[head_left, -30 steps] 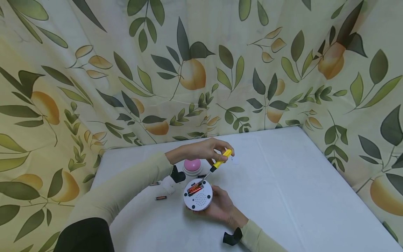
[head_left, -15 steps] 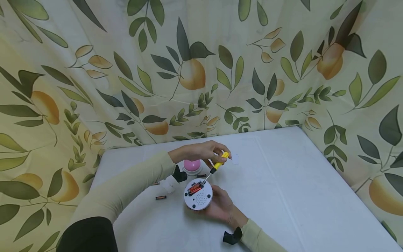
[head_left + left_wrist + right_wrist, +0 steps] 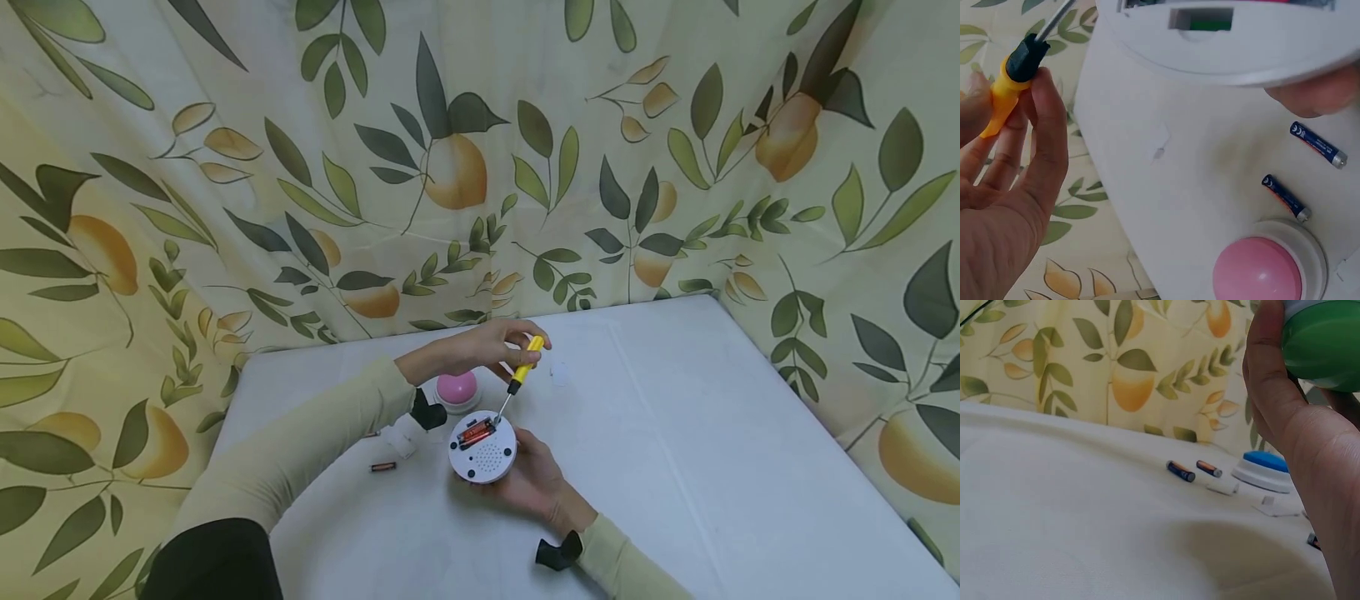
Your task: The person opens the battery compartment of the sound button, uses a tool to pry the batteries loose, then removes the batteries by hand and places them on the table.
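My left hand (image 3: pixel 495 346) pinches a yellow screwdriver (image 3: pixel 531 357) by its handle. The metal shaft slants down to the edge of the battery compartment in a round push-button device (image 3: pixel 491 461). Red and black batteries (image 3: pixel 476 432) lie inside that compartment. Gripping the device from below and the right is my right hand (image 3: pixel 536 479), which keeps its white underside facing up. From the right wrist, the device's green dome (image 3: pixel 1329 347) shows within the fingers. The screwdriver's tip is outside the left wrist view.
A pink-topped button (image 3: pixel 456 388) stands behind the device. Loose batteries (image 3: pixel 1319 145) lie beside it, and another battery (image 3: pixel 383 467) lies to the left. In the right wrist view, a blue-topped button (image 3: pixel 1265 469) sits near small white plastic pieces (image 3: pixel 1222 486). A patterned curtain (image 3: pixel 450 250) backs the white table (image 3: pixel 675 458).
The device and my right hand have shifted slightly right and away from me. The screwdriver stands steeper, its tip still at the compartment edge. Both hands keep their holds.
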A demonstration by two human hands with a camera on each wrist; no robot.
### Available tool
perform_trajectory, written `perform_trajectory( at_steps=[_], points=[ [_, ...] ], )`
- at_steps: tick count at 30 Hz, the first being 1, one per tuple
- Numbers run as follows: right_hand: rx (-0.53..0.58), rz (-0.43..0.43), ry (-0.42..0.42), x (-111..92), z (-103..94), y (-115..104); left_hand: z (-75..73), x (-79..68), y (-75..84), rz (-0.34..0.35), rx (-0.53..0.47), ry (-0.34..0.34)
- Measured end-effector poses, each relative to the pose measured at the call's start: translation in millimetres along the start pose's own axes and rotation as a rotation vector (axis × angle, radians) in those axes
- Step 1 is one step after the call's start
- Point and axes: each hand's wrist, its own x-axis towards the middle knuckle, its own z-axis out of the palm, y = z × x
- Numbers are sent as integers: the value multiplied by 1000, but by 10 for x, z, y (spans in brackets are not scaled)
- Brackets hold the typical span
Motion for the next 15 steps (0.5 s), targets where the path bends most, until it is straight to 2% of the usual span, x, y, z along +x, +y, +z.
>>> perform_trajectory(
  at_steps=[7,15],
  points=[
    [4,-26,22,-37,-25,-41,-30,-12,24,112,-11,66],
    [35,-40,2,-55,-54,-63,-61,-74,32,249,8,165]
  ],
)
